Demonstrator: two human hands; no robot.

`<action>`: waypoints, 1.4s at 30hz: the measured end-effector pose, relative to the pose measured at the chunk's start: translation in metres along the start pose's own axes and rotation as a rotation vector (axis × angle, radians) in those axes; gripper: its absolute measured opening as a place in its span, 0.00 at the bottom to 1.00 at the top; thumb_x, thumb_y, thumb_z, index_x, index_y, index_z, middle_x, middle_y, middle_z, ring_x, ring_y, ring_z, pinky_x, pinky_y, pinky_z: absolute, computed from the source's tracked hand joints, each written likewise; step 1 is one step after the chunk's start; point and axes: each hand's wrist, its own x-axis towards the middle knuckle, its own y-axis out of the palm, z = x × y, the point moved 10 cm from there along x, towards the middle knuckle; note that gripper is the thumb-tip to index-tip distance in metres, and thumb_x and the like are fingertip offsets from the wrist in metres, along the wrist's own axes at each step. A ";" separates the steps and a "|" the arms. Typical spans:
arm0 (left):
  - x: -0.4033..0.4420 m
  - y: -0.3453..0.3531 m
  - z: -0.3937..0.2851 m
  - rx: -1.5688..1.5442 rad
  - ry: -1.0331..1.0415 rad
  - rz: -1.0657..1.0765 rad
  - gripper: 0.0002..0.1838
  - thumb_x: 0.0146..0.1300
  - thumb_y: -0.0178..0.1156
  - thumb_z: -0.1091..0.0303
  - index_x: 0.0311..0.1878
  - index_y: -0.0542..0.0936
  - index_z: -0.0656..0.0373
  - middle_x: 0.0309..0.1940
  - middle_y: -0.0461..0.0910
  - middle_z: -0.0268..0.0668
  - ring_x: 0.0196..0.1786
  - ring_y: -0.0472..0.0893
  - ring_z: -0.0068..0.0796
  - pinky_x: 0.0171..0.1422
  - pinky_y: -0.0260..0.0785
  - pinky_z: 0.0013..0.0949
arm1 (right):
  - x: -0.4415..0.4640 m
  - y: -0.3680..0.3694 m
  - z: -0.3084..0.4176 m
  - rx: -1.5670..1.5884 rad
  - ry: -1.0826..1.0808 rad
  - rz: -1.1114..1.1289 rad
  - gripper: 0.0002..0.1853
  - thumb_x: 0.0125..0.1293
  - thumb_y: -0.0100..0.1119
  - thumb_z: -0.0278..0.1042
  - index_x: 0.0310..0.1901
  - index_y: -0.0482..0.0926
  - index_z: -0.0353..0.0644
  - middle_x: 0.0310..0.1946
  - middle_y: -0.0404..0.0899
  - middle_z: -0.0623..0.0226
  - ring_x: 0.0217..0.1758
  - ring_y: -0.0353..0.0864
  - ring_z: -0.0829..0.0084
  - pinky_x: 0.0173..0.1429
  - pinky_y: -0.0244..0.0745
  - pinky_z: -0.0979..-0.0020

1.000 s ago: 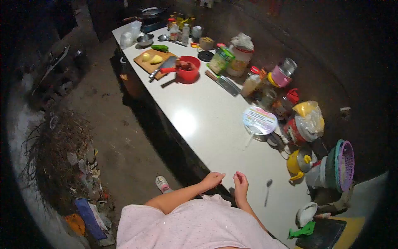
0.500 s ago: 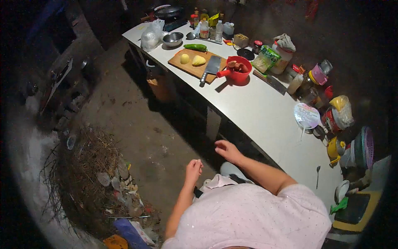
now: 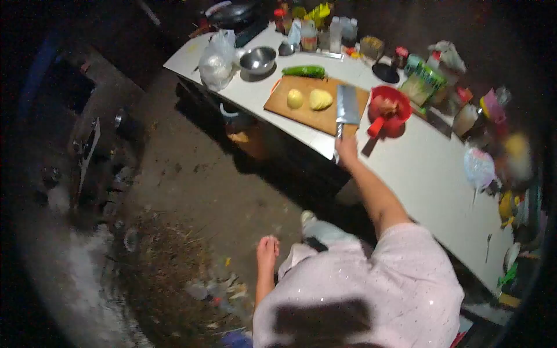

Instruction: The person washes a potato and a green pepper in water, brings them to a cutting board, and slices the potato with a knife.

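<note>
My right hand reaches over the table's near edge, its fingers around the handle of a cleaver. The broad blade lies on the right part of a wooden cutting board. Two peeled, pale yellow pieces, probably potato, rest left of it: a rounded one and a larger, sliced-looking one. A green pepper lies along the board's far edge. Just right of the board stands a red ladle-like pot with reddish-brown contents. Low over the floor, my left hand hangs with curled fingers and nothing visible in it.
A metal bowl and a filled plastic bag stand at the table's far left. Bottles and jars line the back. A fan-shaped paddle lies at the right. Dry twigs cover floor at left.
My right hand has moved forward from beside my body to the cleaver's handle. My left hand stays low. The view has shifted, and I am nearer the board.
</note>
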 end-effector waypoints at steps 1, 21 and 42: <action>0.011 -0.012 -0.020 -0.018 0.031 0.030 0.09 0.66 0.49 0.64 0.34 0.72 0.60 0.25 0.74 0.31 0.21 0.68 0.14 0.22 0.61 0.19 | 0.010 -0.010 0.008 -0.024 0.012 -0.108 0.20 0.58 0.51 0.39 0.51 0.71 0.39 0.42 0.71 0.39 0.49 0.70 0.45 0.51 0.67 0.52; 0.382 0.115 -0.259 0.796 0.488 0.754 0.11 0.63 0.52 0.64 0.37 0.76 0.64 0.28 0.76 0.37 0.33 0.75 0.27 0.39 0.67 0.29 | 0.077 -0.029 0.015 -0.119 0.633 -0.139 0.25 0.54 0.46 0.38 0.56 0.67 0.41 0.41 0.76 0.43 0.48 0.74 0.46 0.52 0.68 0.54; 0.365 0.338 -0.302 1.134 1.233 1.021 0.20 0.52 0.60 0.67 0.49 0.72 0.61 0.49 0.69 0.47 0.53 0.68 0.49 0.58 0.61 0.43 | 0.061 0.045 0.135 0.101 0.083 0.053 0.11 0.62 0.46 0.30 0.46 0.70 0.41 0.31 0.77 0.54 0.30 0.80 0.60 0.31 0.75 0.57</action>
